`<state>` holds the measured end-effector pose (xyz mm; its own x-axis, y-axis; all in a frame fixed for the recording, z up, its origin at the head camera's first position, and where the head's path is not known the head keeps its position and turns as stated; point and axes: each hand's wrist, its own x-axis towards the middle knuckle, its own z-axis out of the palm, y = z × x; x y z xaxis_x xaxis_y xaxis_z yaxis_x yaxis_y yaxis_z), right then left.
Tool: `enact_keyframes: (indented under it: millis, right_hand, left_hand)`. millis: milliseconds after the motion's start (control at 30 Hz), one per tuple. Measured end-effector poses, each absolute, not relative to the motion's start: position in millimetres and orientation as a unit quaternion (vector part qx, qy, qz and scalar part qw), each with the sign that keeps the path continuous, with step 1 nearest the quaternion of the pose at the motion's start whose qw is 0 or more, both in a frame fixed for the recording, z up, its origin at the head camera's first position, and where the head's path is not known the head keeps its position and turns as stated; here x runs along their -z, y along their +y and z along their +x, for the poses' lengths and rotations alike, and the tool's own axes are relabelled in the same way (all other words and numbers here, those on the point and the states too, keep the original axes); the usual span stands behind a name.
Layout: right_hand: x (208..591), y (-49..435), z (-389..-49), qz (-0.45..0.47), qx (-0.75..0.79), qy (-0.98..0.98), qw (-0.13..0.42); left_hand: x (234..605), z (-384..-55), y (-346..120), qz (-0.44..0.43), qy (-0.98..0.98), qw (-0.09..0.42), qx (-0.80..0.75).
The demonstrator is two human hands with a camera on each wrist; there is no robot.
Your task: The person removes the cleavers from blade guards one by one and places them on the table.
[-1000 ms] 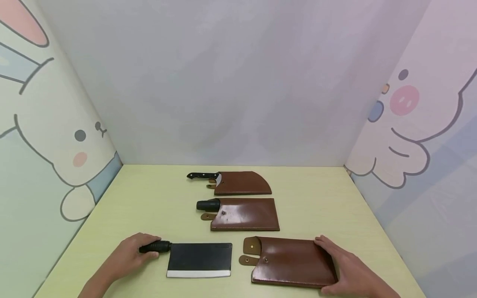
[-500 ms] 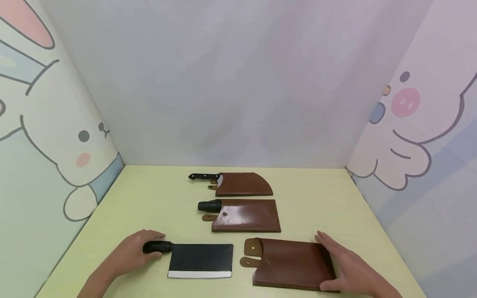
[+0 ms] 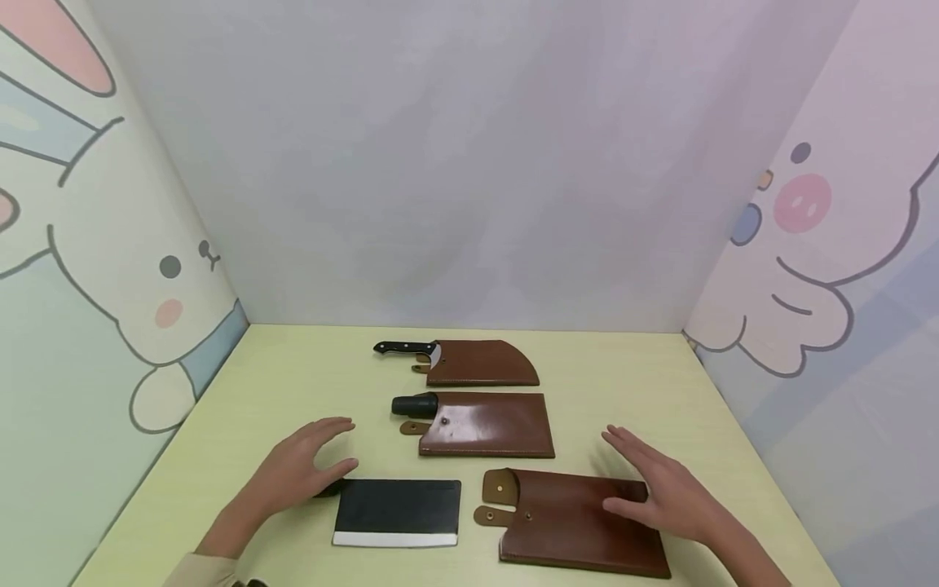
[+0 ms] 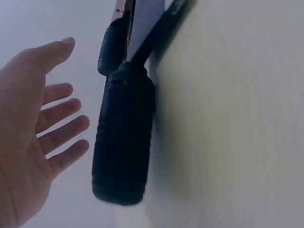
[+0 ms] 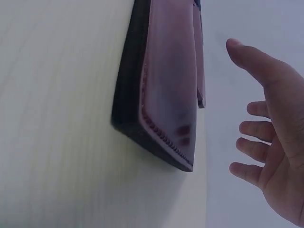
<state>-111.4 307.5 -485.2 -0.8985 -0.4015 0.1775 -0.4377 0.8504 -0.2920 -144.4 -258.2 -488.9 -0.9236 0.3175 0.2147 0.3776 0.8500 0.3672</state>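
A cleaver [image 3: 398, 507] with a dark blade and a bright edge lies flat on the table at the front left. Above its black handle [image 4: 124, 137] my left hand [image 3: 297, 466] is raised, fingers spread and holding nothing. In the head view that hand hides most of the handle. To the right of the blade lies a brown leather sheath [image 3: 565, 522], its opening and two snap straps facing the cleaver. My right hand [image 3: 663, 487] hovers over the sheath's right end, fingers apart and grasping nothing. The sheath's stitched end [image 5: 166, 137] shows below it in the right wrist view.
Behind, a second brown sheath [image 3: 491, 425] lies with a black knife handle [image 3: 414, 405] sticking out. Farther back is a curved sheath [image 3: 484, 363] holding a knife with a riveted black handle [image 3: 403, 348]. Walls with cartoon animals [image 3: 803, 204] enclose the pale table [image 3: 308, 371].
My left hand has let go of the cleaver's handle and lifted up and to the right. My right hand has come off the sheath's end and risen. Cleaver and sheath stay put.
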Motion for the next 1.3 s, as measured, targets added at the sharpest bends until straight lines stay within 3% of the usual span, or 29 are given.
enact_keyframes:
  millis: [233,667,1300]
  right_hand:
    - [477,295,-130,0.253,-0.165,-0.950,0.078]
    - [470,262,-177,0.271,-0.178,-0.944,0.068]
    - [498,224,-212,0.277,-0.185,-0.943,-0.027]
  left_hand:
    - [491,-162,-237,-0.199,-0.955,0.105,0.194]
    - [495,-195,-202,-0.220,-0.947,0.073,0.224]
    - [499,-227,-177,-0.241,-0.947,0.018,0.210]
